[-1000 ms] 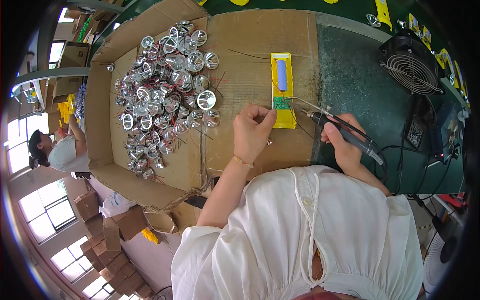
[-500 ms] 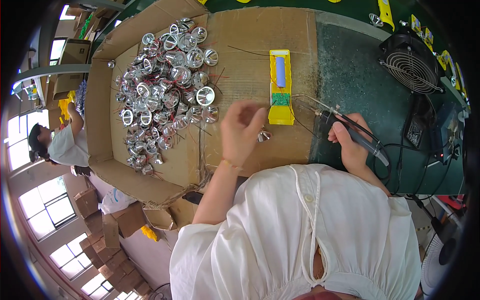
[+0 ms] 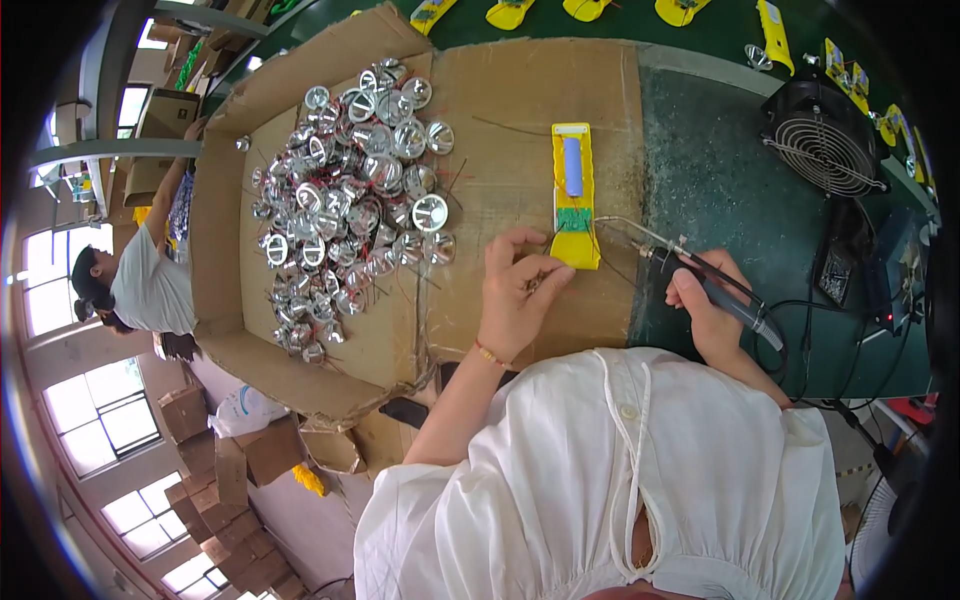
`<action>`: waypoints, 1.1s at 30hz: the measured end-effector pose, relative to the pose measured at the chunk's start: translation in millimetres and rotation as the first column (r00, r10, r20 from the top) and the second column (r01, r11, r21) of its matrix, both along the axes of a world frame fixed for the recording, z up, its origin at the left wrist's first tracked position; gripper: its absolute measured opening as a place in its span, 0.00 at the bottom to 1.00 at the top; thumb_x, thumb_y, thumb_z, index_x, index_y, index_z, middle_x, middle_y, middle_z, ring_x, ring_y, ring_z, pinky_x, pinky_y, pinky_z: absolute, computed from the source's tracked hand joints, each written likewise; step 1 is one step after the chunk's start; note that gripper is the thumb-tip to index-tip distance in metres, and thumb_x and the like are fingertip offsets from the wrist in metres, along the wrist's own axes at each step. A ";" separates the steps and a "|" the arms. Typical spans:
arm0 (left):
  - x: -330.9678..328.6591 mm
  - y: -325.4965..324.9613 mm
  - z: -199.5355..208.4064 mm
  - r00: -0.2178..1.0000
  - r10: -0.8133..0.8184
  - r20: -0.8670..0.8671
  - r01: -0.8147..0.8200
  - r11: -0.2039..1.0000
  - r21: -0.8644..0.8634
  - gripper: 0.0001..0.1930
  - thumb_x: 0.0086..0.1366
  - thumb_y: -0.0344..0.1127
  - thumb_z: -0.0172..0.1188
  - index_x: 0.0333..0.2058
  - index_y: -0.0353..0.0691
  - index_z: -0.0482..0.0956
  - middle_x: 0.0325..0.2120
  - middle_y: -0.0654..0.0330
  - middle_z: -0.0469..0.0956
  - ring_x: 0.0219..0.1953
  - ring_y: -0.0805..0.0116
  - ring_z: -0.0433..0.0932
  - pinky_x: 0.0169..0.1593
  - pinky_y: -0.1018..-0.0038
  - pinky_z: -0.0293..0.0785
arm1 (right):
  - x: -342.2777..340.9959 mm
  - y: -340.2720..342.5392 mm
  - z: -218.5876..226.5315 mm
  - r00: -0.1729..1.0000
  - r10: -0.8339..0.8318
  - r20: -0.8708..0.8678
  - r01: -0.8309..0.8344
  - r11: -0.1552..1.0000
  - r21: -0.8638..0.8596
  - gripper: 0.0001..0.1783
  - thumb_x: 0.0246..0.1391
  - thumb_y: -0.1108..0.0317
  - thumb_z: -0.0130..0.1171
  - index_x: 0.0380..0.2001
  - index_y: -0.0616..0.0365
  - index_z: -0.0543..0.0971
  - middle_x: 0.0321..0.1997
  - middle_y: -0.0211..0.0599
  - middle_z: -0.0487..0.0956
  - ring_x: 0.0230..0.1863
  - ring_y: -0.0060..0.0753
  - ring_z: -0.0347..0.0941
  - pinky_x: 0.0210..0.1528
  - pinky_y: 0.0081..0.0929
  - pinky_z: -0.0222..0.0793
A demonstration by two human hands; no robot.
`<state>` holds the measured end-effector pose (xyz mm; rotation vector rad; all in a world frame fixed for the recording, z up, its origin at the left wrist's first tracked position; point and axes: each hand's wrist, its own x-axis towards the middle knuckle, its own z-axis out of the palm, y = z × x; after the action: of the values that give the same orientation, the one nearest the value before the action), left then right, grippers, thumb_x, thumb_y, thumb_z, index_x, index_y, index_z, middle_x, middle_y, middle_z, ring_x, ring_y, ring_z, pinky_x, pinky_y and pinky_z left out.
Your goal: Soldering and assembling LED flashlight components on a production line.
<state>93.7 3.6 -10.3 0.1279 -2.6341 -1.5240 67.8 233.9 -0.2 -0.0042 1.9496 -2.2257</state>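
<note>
A yellow flashlight housing point(image 3: 576, 252) lies on the cardboard, carrying a purple cylindrical battery cell point(image 3: 573, 167) and a green circuit board point(image 3: 574, 219) with thin wires. My left hand point(image 3: 517, 300) is at its near end, thumb and fingers curled together around a small silver reflector cup that they mostly hide. In my right hand point(image 3: 712, 308) is a soldering iron point(image 3: 722, 290) with a thin feed tube along it. The tube's end points left, close to the circuit board's right edge.
Left of the work spot, a cardboard box point(image 3: 222, 240) holds a heap of silver reflector cups point(image 3: 380, 172) with wires. A black fan point(image 3: 825, 150) with a wire guard stands at right. More yellow housings point(image 3: 775, 38) line the far edge. Another person point(image 3: 150, 285) works at far left.
My left hand has come down and right to the housing's near end, closing around the reflector cup that lay there. My right hand keeps the iron near the board. The view has shifted slightly.
</note>
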 end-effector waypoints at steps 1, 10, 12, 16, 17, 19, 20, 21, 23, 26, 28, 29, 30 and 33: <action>3.7 -1.1 1.0 0.999 -0.001 0.038 -0.001 0.998 0.055 0.05 0.47 0.31 0.65 0.26 0.41 0.80 0.41 0.58 0.68 0.43 0.63 0.64 0.46 0.72 0.63 | 0.9 1.2 -0.6 1.000 -0.008 -0.001 0.008 1.000 0.002 0.07 0.49 0.73 0.57 0.30 0.64 0.71 0.22 0.35 0.74 0.22 0.19 0.69 0.25 0.16 0.67; 0.6 -7.6 -1.7 0.971 -0.219 -0.095 0.204 0.968 -0.147 0.08 0.48 0.28 0.65 0.29 0.43 0.81 0.47 0.60 0.65 0.46 0.67 0.65 0.46 0.73 0.65 | 1.1 -0.9 -2.9 0.999 -0.002 0.032 0.002 1.000 -0.010 0.08 0.49 0.72 0.58 0.30 0.64 0.71 0.22 0.35 0.74 0.23 0.19 0.70 0.25 0.17 0.68; -0.8 -5.4 -4.3 0.985 -0.162 -0.063 0.156 0.984 -0.087 0.08 0.47 0.29 0.65 0.29 0.45 0.82 0.47 0.60 0.65 0.48 0.66 0.64 0.48 0.72 0.62 | 0.8 -1.2 -1.1 1.000 0.004 0.027 -0.004 1.000 0.000 0.08 0.49 0.72 0.58 0.31 0.64 0.71 0.23 0.35 0.75 0.23 0.19 0.70 0.26 0.17 0.68; 1.5 -15.0 0.8 0.981 -0.189 -0.035 0.186 0.980 -0.069 0.08 0.47 0.29 0.65 0.29 0.45 0.82 0.48 0.59 0.64 0.48 0.65 0.64 0.48 0.71 0.63 | -0.2 2.5 -3.3 1.000 0.001 0.001 -0.001 1.000 0.008 0.08 0.49 0.72 0.58 0.31 0.64 0.71 0.23 0.35 0.75 0.23 0.19 0.70 0.26 0.17 0.69; 3.7 -18.2 1.6 0.983 -0.185 0.000 0.184 0.982 -0.035 0.08 0.47 0.29 0.65 0.29 0.45 0.82 0.48 0.59 0.64 0.49 0.64 0.64 0.48 0.70 0.62 | -0.3 2.7 -3.2 1.000 -0.001 0.007 0.001 1.000 0.010 0.08 0.48 0.73 0.58 0.30 0.64 0.71 0.23 0.35 0.75 0.23 0.19 0.70 0.26 0.17 0.69; -2.0 -13.0 8.5 0.978 -0.206 -0.045 0.200 0.974 -0.106 0.08 0.46 0.30 0.65 0.29 0.45 0.82 0.48 0.58 0.65 0.50 0.61 0.63 0.49 0.70 0.62 | -0.2 2.0 -2.7 1.000 -0.006 0.017 0.006 1.000 0.014 0.08 0.48 0.73 0.57 0.30 0.64 0.71 0.23 0.35 0.75 0.23 0.19 0.70 0.26 0.18 0.69; -3.8 -9.8 10.3 0.968 -0.232 -0.094 0.213 0.961 -0.176 0.09 0.45 0.32 0.66 0.29 0.46 0.82 0.47 0.57 0.66 0.50 0.59 0.62 0.50 0.69 0.61 | 0.0 0.6 -2.1 1.000 -0.007 0.017 0.006 1.000 0.024 0.08 0.48 0.73 0.57 0.30 0.64 0.71 0.23 0.35 0.75 0.23 0.19 0.70 0.26 0.18 0.69; -2.1 -7.4 8.8 0.968 -0.234 -0.090 0.216 0.961 -0.173 0.09 0.45 0.32 0.66 0.29 0.46 0.82 0.47 0.57 0.66 0.50 0.59 0.62 0.50 0.69 0.61 | 0.8 -0.1 -1.4 1.000 -0.007 0.018 0.006 0.999 0.033 0.07 0.48 0.73 0.57 0.30 0.65 0.71 0.22 0.36 0.75 0.23 0.19 0.70 0.26 0.18 0.69; -0.1 -4.8 6.6 0.949 -0.289 -0.129 0.258 0.942 -0.215 0.10 0.44 0.32 0.66 0.29 0.47 0.82 0.48 0.57 0.66 0.51 0.58 0.62 0.52 0.68 0.61 | 1.0 0.3 0.8 1.000 -0.001 0.005 0.001 1.000 0.028 0.08 0.48 0.74 0.57 0.30 0.65 0.71 0.23 0.36 0.75 0.23 0.19 0.70 0.26 0.18 0.69; 3.5 -7.9 2.3 0.968 -0.225 -0.109 0.209 0.967 -0.144 0.10 0.43 0.32 0.66 0.29 0.47 0.83 0.48 0.57 0.65 0.51 0.57 0.62 0.53 0.67 0.60 | 0.1 1.2 0.0 1.000 0.004 -0.015 -0.004 1.000 0.028 0.08 0.48 0.74 0.57 0.30 0.65 0.71 0.23 0.36 0.75 0.23 0.19 0.71 0.26 0.18 0.69; 3.6 -12.3 8.3 0.965 -0.238 -0.108 0.222 0.965 -0.138 0.10 0.43 0.32 0.66 0.28 0.47 0.82 0.48 0.57 0.66 0.51 0.57 0.62 0.52 0.67 0.61 | 0.2 2.0 -1.2 1.000 0.005 -0.020 -0.004 0.999 0.033 0.08 0.48 0.74 0.57 0.30 0.65 0.71 0.23 0.36 0.75 0.23 0.19 0.71 0.26 0.18 0.69; 4.5 -13.4 10.5 0.963 -0.249 -0.106 0.235 0.963 -0.134 0.09 0.43 0.32 0.66 0.28 0.47 0.82 0.48 0.57 0.66 0.51 0.57 0.61 0.52 0.67 0.61 | 0.1 2.0 -1.7 1.000 0.005 -0.016 -0.004 1.000 0.030 0.08 0.48 0.74 0.57 0.30 0.65 0.71 0.23 0.36 0.75 0.23 0.19 0.71 0.26 0.18 0.69; 5.6 -13.3 9.0 0.963 -0.250 -0.103 0.236 0.963 -0.130 0.09 0.43 0.32 0.66 0.28 0.47 0.82 0.48 0.57 0.66 0.51 0.57 0.61 0.52 0.67 0.61 | 0.2 2.2 -1.8 1.000 0.004 -0.011 -0.003 1.000 0.026 0.08 0.48 0.74 0.57 0.30 0.65 0.71 0.23 0.36 0.75 0.23 0.19 0.71 0.26 0.18 0.69; 4.0 -14.4 5.4 0.953 -0.281 -0.117 0.253 0.946 -0.204 0.10 0.44 0.31 0.65 0.29 0.47 0.82 0.48 0.58 0.66 0.50 0.57 0.63 0.51 0.67 0.62 | 0.9 -0.4 0.1 1.000 0.016 -0.003 -0.016 1.000 0.009 0.08 0.48 0.74 0.57 0.30 0.65 0.71 0.23 0.36 0.75 0.23 0.19 0.71 0.26 0.18 0.69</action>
<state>97.7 -10.8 -4.9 -0.3563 -2.7436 -1.2836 68.7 233.5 0.0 -0.0214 1.9545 -2.2078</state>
